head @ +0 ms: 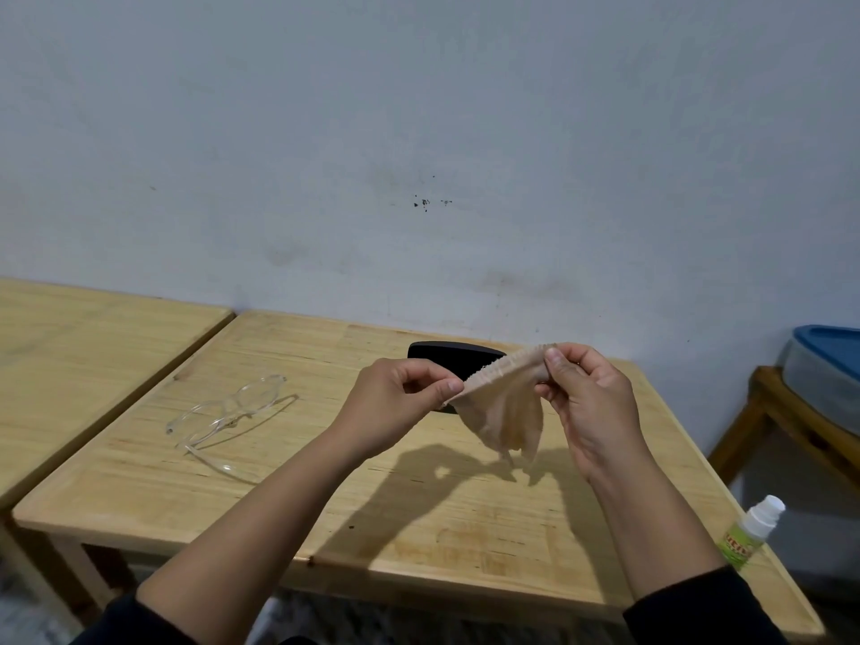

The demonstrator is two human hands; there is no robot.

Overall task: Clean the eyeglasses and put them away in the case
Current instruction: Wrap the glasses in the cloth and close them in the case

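Both hands are raised above the light wooden bench [419, 514], holding a thin beige cleaning cloth [502, 407] stretched between them. The left hand [400, 402] pinches one end of the cloth's upper edge between thumb and forefinger; the right hand [586, 393] is closed on the other end, thumb against fingertips. The rest of the cloth hangs in loose folds below, clear of the bench top.

The clear-framed eyeglasses [228, 416] lie on the bench to the left of the hands, well apart from them, with the temples unfolded and no hand touching them. The black oval eyeglass case [446, 356] sits on the far side of the bench, partly hidden behind the left hand and the cloth. Whether the case is open or closed cannot be told, and its contents are not visible.

A small green-labelled spray bottle with a white cap [749, 533] stands at the right-hand edge of the bench, near the right forearm.

A blue-lidded grey container [823, 365] rests on a separate wooden stand at far right; its contents are not visible
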